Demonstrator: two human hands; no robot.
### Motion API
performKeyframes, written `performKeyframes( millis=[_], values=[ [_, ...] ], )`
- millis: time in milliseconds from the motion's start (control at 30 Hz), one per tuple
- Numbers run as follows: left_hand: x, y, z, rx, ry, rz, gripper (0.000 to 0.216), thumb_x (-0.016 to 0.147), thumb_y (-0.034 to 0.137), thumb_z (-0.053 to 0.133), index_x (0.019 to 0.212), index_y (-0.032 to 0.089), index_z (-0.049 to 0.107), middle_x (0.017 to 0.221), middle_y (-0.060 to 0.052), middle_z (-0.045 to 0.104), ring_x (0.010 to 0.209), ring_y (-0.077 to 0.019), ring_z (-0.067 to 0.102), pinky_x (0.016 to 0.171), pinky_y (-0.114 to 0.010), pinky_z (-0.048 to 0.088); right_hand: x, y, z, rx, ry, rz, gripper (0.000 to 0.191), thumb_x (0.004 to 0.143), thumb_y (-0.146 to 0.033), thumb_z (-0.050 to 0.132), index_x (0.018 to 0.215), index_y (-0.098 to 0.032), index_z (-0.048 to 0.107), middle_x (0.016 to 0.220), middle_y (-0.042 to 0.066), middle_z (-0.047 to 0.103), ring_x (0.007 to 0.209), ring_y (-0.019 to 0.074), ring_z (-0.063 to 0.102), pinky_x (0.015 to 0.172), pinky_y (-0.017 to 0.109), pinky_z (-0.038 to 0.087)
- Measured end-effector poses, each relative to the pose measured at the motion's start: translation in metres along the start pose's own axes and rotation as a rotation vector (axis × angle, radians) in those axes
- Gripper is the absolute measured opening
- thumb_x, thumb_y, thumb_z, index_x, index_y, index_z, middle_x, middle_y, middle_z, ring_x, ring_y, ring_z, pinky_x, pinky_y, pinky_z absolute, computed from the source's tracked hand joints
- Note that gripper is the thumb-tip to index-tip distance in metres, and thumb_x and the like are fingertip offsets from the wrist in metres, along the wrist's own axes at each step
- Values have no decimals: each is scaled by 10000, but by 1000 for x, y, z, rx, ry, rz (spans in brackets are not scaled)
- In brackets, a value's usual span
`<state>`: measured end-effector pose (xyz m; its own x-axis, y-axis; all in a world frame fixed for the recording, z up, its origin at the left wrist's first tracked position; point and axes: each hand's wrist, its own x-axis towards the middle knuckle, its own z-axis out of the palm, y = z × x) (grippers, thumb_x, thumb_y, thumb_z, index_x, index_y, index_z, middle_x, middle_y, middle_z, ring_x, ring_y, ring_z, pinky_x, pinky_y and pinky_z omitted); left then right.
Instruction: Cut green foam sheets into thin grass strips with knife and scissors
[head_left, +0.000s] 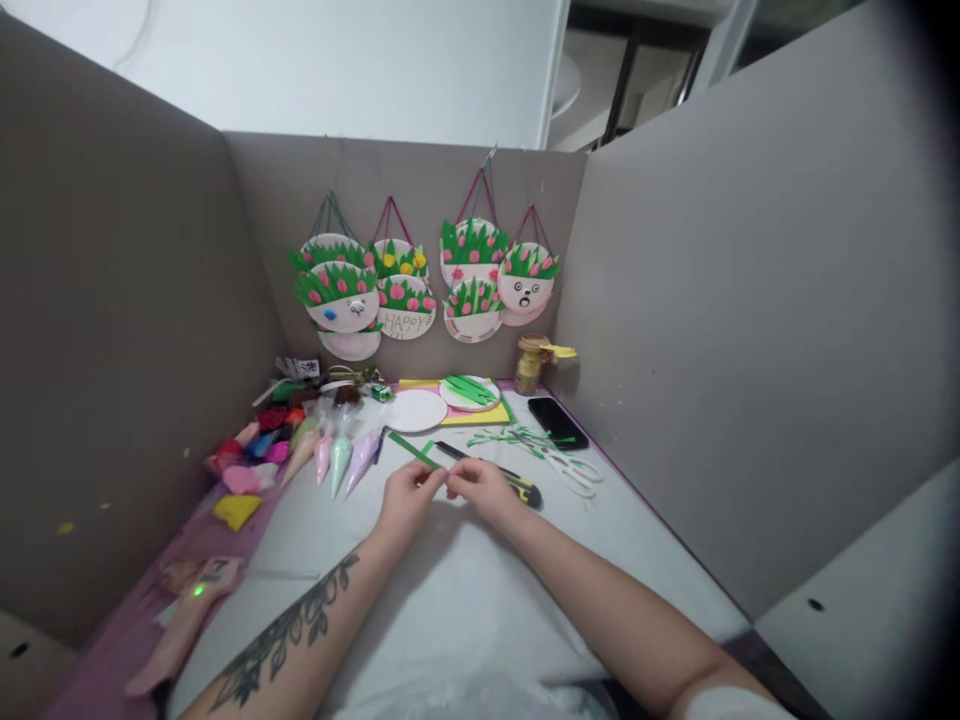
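A narrow green paper strip [411, 450] slants away over the table from between my hands. My left hand [409, 495] is closed in a pinch on it. My right hand [486, 488] meets the left at the fingertips, pinching the strip's near end, which the fingers mostly hide. Just beyond the right hand lies a black and yellow box cutter [529, 490], partly covered by that hand. White-handled scissors [574, 470] rest to its right, beside thin green paper scraps [517, 437]. Farther back, green strips [471, 389] lie on a white paper plate [495, 402].
Another white paper plate [416, 411] lies at the back. A phone [559, 423] and a brown-lidded jar [529, 365] stand right. Filled piping bags [341, 465], coloured lumps [240, 480] and a pink glue gun [184, 630] line the left. Decorated plates [472, 325] hang on the back panel.
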<state>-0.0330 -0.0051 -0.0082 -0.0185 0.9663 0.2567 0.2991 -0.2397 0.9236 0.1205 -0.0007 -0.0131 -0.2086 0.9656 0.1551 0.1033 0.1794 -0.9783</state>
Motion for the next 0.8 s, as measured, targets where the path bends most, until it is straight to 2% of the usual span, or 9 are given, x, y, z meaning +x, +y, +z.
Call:
performKeyframes(
  millis=[100, 233, 300, 367, 467, 567, 633, 700, 800],
  values=[
    [6, -5, -6, -105, 44, -77, 371, 661, 513, 670, 616, 149, 616, 572, 5, 545, 577, -130, 469, 557, -247, 356, -1, -2, -8, -127, -4, -45, 109, 724, -268, 609, 660, -182, 629, 629, -3, 636, 610, 135, 549, 615, 250, 411],
    [19, -11, -22, -220, 197, -144, 438, 644, 584, 676, 631, 158, 577, 500, 55, 414, 493, -89, 347, 478, -234, 255, 8, 4, -33, -341, 58, -123, 120, 739, -257, 573, 683, -189, 653, 674, 5, 647, 666, 156, 565, 643, 251, 411],
    [23, -13, -27, -246, 221, -162, 456, 636, 601, 681, 634, 161, 563, 498, 64, 388, 479, -81, 314, 462, -232, 229, 16, 9, -57, -516, 175, -167, 160, 768, -269, 541, 714, -194, 671, 730, 21, 674, 709, 171, 579, 689, 261, 414],
    [24, -16, -28, -254, 209, -172, 472, 634, 618, 678, 635, 162, 555, 507, 62, 386, 479, -80, 309, 457, -232, 229, 23, 13, -88, -679, 379, -172, 216, 808, -291, 498, 793, -197, 692, 824, 46, 696, 779, 193, 593, 743, 275, 415],
    [22, -20, -22, -234, 162, -163, 488, 645, 637, 663, 641, 160, 556, 519, 56, 396, 490, -83, 325, 461, -229, 246, 28, 21, -141, -881, 648, -25, 318, 875, -286, 405, 943, -180, 697, 930, 92, 700, 888, 224, 594, 823, 289, 409],
    [19, -24, -16, -177, 106, -126, 481, 670, 628, 654, 656, 153, 577, 546, 45, 430, 516, -89, 354, 482, -227, 270, 31, 32, -182, -1037, 767, 209, 357, 889, -247, 389, 1100, -155, 661, 1071, 135, 678, 1034, 261, 566, 897, 318, 391],
    [17, -26, -16, -141, 89, -97, 463, 694, 612, 647, 654, 155, 581, 555, 41, 436, 530, -95, 364, 496, -230, 278, 40, 40, -198, -1098, 717, 342, 389, 893, -300, 416, 1196, -155, 612, 1148, 152, 648, 1089, 282, 547, 904, 340, 398],
    [16, -27, -16, -115, 87, -80, 449, 707, 597, 645, 635, 160, 574, 548, 42, 423, 532, -100, 362, 501, -235, 278, 56, 47, -205, -1161, 583, 467, 460, 884, -378, 452, 1265, -142, 553, 1226, 170, 600, 1155, 297, 515, 926, 364, 403],
    [16, -27, -18, -112, 99, -75, 447, 696, 594, 655, 616, 162, 574, 544, 39, 432, 530, -103, 368, 502, -238, 285, 89, 56, -209, -1170, 521, 589, 633, 740, -442, 648, 1257, -94, 540, 1260, 224, 556, 1196, 350, 488, 928, 425, 419]
  ],
)
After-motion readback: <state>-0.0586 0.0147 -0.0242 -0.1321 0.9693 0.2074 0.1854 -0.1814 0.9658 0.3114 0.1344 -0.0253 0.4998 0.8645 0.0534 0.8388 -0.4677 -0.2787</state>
